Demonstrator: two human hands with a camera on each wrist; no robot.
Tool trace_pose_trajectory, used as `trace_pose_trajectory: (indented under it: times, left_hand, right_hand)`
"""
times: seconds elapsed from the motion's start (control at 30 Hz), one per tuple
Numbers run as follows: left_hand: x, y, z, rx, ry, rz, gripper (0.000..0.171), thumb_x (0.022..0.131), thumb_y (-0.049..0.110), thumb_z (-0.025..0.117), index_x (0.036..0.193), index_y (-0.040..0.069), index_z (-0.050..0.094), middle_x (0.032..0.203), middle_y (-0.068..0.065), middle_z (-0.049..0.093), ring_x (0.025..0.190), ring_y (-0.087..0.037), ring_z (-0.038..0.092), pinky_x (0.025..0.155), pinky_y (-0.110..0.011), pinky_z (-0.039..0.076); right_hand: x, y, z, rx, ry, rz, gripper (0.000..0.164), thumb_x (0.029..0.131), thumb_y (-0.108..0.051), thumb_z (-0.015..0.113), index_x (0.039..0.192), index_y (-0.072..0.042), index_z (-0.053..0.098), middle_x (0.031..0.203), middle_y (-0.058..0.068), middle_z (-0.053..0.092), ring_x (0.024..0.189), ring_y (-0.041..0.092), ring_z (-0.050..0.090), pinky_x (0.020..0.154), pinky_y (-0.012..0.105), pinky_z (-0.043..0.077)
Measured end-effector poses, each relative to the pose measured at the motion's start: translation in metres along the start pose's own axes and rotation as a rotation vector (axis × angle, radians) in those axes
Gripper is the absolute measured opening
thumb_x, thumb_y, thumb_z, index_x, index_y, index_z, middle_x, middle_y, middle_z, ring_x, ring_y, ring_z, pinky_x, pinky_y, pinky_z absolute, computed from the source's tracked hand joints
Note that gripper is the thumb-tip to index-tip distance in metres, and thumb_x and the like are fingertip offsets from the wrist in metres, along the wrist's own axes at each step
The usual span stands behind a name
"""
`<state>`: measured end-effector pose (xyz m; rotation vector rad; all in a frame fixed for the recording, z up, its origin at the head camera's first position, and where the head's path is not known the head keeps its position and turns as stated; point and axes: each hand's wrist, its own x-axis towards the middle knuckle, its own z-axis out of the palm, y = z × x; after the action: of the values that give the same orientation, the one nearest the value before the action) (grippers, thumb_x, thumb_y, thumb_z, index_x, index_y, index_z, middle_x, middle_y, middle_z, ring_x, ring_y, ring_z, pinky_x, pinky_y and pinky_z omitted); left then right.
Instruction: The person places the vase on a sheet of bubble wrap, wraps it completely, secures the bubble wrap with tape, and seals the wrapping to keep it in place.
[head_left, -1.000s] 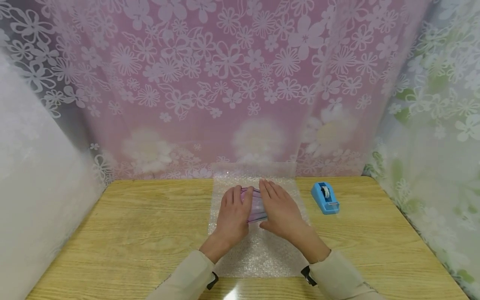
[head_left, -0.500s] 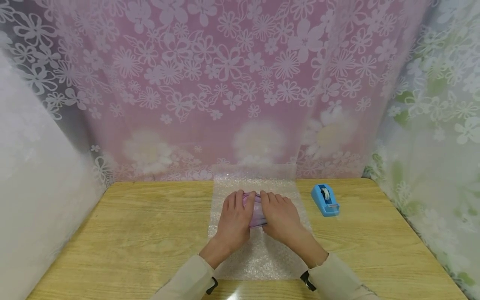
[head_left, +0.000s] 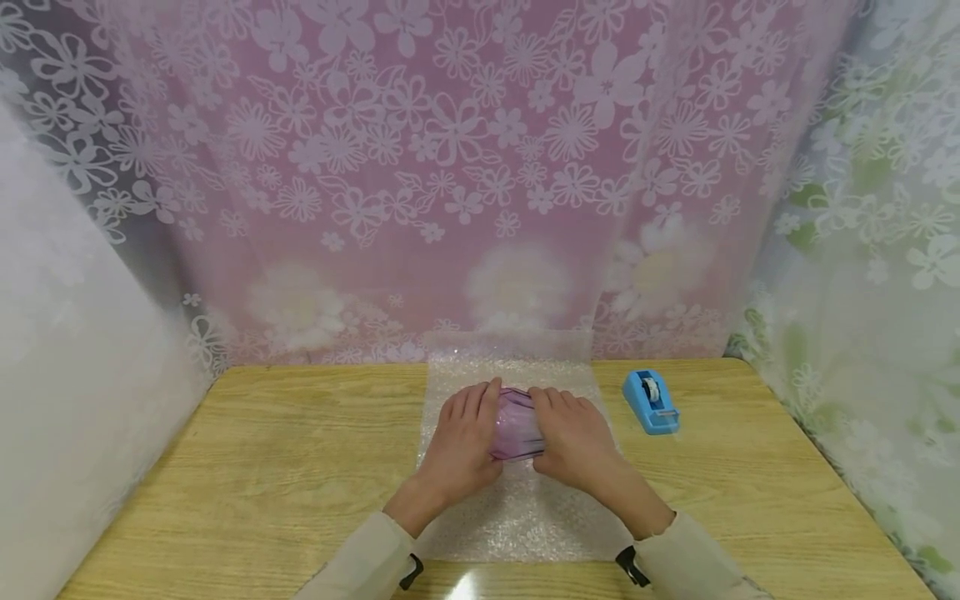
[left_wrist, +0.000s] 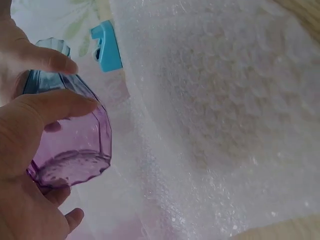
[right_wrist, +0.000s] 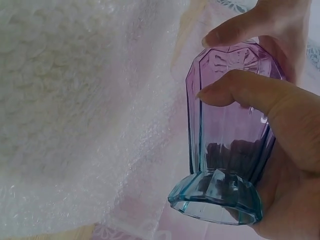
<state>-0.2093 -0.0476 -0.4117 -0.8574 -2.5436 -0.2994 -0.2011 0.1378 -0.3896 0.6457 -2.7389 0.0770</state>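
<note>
A faceted glass vase [head_left: 517, 429], purple at its base and blue-green toward the flared mouth, is held on its side between both hands, over a sheet of bubble wrap [head_left: 525, 525]. My left hand [head_left: 459, 446] grips the purple base end [left_wrist: 75, 167], with the thumb along the near side. My right hand [head_left: 577, 442] grips the vase from the other side, thumb across the purple facets. In the right wrist view the flared mouth [right_wrist: 215, 197] points toward the camera. Part of the vase's neck is hidden behind the right hand in the head view.
To the right of the bubble wrap stands a blue tape dispenser [head_left: 651, 404] with a roll in it. The wooden table [head_left: 300, 467] backs onto a pink flowered curtain [head_left: 390, 208], and the wrap's far end leans up against that curtain.
The hands came closer together half a second ago and now stand further apart, showing more of the vase. Both have drawn slightly toward the body with it.
</note>
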Motion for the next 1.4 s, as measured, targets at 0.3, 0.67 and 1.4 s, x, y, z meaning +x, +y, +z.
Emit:
trace_pose_trajectory:
  times: [0.3, 0.67, 1.4]
  left_hand:
    - [0.001, -0.014, -0.001, -0.072, -0.016, -0.020, 0.115, 0.057, 0.038, 0.088, 0.146, 0.002, 0.025, 0.134, -0.015, 0.039, 0.122, -0.032, 0.039, 0.101, -0.048, 0.034]
    - [-0.002, -0.016, 0.004, -0.125, -0.004, 0.039, 0.085, 0.060, 0.029, 0.084, 0.130, 0.002, 0.043, 0.119, -0.011, 0.056, 0.108, -0.027, 0.054, 0.091, -0.040, 0.046]
    - [0.000, -0.001, 0.007, 0.035, 0.046, 0.060, 0.087, 0.053, 0.028, 0.086, 0.124, -0.001, 0.045, 0.110, -0.012, 0.055, 0.097, -0.024, 0.056, 0.079, -0.032, 0.051]
  right_hand:
    - [-0.006, 0.006, -0.003, 0.031, -0.026, 0.004, 0.078, 0.060, -0.028, 0.084, 0.123, 0.001, 0.051, 0.110, 0.013, 0.060, 0.095, 0.028, 0.057, 0.081, 0.043, 0.048]
    - [-0.010, 0.008, -0.002, 0.065, -0.031, -0.013, 0.080, 0.059, -0.029, 0.084, 0.124, 0.001, 0.050, 0.112, 0.012, 0.059, 0.097, 0.028, 0.057, 0.081, 0.043, 0.047]
    - [-0.008, 0.002, -0.004, -0.023, -0.039, -0.035, 0.094, 0.057, -0.033, 0.090, 0.132, -0.001, 0.044, 0.110, 0.016, 0.058, 0.095, 0.031, 0.058, 0.079, 0.045, 0.051]
